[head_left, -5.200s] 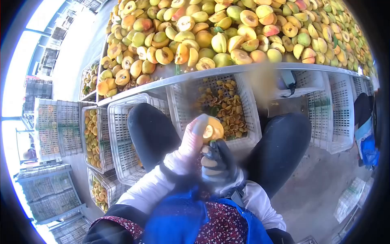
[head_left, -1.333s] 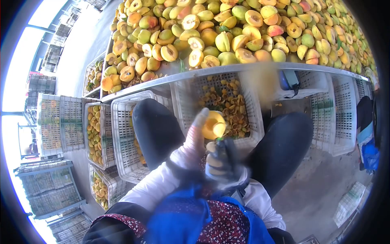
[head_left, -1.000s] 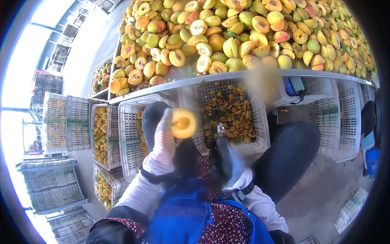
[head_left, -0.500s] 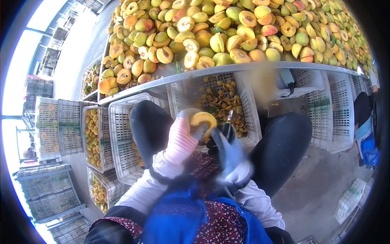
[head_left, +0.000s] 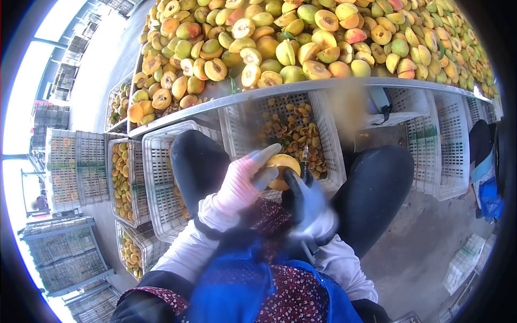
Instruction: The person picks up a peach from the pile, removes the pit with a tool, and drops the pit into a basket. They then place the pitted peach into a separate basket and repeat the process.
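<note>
My left hand (head_left: 245, 175), in a striped glove with grey fingertips, is closed round a halved yellow peach (head_left: 285, 161). My right hand (head_left: 308, 202), gloved in grey-blue and partly blurred, grips a tool with a dark handle (head_left: 306, 173) and a short metal end, whose exact kind I cannot make out. Its dark fingertips touch the lower right of the peach. Both hands are above my lap, at the near edge of a white crate (head_left: 335, 145) that holds scooped-out, brownish-yellow pieces (head_left: 293, 126).
A metal-edged table (head_left: 215, 107) ahead is heaped with halved peaches (head_left: 323, 37). White crates (head_left: 161, 183) stand at my left, one with fruit (head_left: 123, 172). More crates (head_left: 449, 151) stand at the right, near another person's blue clothing (head_left: 489, 196). Stacked crates (head_left: 64, 242) are farther left.
The peach half has shifted slightly right and turned in my left hand. My right fingertips have come onto its side, and the tool stands more upright.
</note>
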The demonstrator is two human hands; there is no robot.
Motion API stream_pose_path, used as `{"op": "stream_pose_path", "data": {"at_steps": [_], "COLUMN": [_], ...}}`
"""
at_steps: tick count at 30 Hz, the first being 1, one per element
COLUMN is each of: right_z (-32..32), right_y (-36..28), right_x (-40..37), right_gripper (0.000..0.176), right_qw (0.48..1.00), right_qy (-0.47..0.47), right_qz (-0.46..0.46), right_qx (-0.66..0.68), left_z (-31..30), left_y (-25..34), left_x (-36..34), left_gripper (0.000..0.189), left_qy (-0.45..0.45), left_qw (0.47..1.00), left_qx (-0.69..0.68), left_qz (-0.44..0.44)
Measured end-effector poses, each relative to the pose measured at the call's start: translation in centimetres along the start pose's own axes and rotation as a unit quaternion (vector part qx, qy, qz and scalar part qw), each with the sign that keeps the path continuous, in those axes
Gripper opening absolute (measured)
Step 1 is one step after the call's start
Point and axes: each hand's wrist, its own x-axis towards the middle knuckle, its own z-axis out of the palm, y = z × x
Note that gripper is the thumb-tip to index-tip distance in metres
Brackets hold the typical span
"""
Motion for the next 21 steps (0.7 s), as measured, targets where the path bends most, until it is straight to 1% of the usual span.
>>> {"op": "stream_pose_path", "data": {"at_steps": [2, 3, 4, 5, 7, 8, 10, 12, 13, 14, 15, 16, 17, 19, 21], "right_z": [-1.2, -1.5, -1.1, -0.8, -0.5, -0.7, -1.2, -0.7, -0.4, -0.3, -0.2, 0.1, 0.3, 0.8, -0.1], "right_y": [-0.3, -0.3, -0.3, -0.2, -0.1, 0.0, 0.2, 0.2, 0.3, 0.5, 0.8, 0.9, 0.9, 0.1, 0.9], "right_x": [-0.2, -0.3, -0.4, -0.3, -0.2, -0.1, 0.3, 0.4, 0.4, 0.4, 0.5, 0.5, 0.4, 0.0, 0.4], "right_gripper": [0.022, 0.024, 0.028, 0.028, 0.027, 0.026, 0.024, 0.021, 0.020, 0.021, 0.021, 0.019, 0.017, 0.015, 0.015], "right_qw": [0.998, 0.996, 0.997, 0.998, 0.997, 0.998, 0.999, 1.000, 0.999, 0.998, 0.995, 0.993, 0.989, 0.982, 0.971], "right_qy": [-0.051, -0.077, -0.039, -0.026, 0.002, -0.011, -0.036, 0.009, 0.030, 0.027, 0.023, 0.030, 0.038, 0.079, 0.067], "right_qz": [0.035, 0.054, 0.060, 0.058, 0.051, 0.035, 0.001, -0.010, -0.014, -0.055, -0.097, -0.107, -0.118, -0.079, -0.129], "right_qx": [0.006, 0.009, 0.011, 0.026, 0.057, 0.042, 0.012, 0.021, 0.024, 0.003, -0.017, -0.047, -0.076, -0.154, -0.192], "left_z": [-0.5, -0.6, -0.6, -0.7, -0.9, -0.9, -0.3, 0.3, 0.5, 0.6, 0.9, 1.7, 1.9, 2.2, 2.5], "left_y": [0.0, -0.2, -0.7, -1.2, -1.8, -2.0, -2.1, -1.8, -0.7, 1.0, 1.9, 1.8, 1.3, 0.4, 0.8], "left_x": [-0.6, -0.6, -0.5, -0.4, 0.0, 0.1, 0.1, -0.3, -0.3, -0.4, -0.3, -0.2, -0.2, 0.1, 0.3], "left_gripper": [0.038, 0.035, 0.032, 0.029, 0.028, 0.028, 0.028, 0.028, 0.028, 0.028, 0.029, 0.028, 0.027, 0.025, 0.018], "left_qy": [0.000, 0.008, 0.018, 0.028, 0.037, 0.041, 0.076, 0.119, 0.120, 0.121, 0.121, 0.175, 0.180, 0.186, 0.186], "left_qw": [0.980, 0.984, 0.987, 0.989, 0.998, 0.995, 0.993, 0.973, 0.988, 0.990, 0.978, 0.966, 0.957, 0.935, 0.924], "left_qx": [-0.178, -0.158, -0.139, -0.119, 0.018, 0.086, -0.058, -0.176, -0.063, 0.051, 0.166, 0.189, 0.227, 0.300, 0.328], "left_qz": [-0.085, -0.084, -0.083, -0.082, -0.056, -0.042, -0.066, -0.093, -0.069, -0.045, -0.019, 0.008, 0.017, 0.037, 0.065]}}
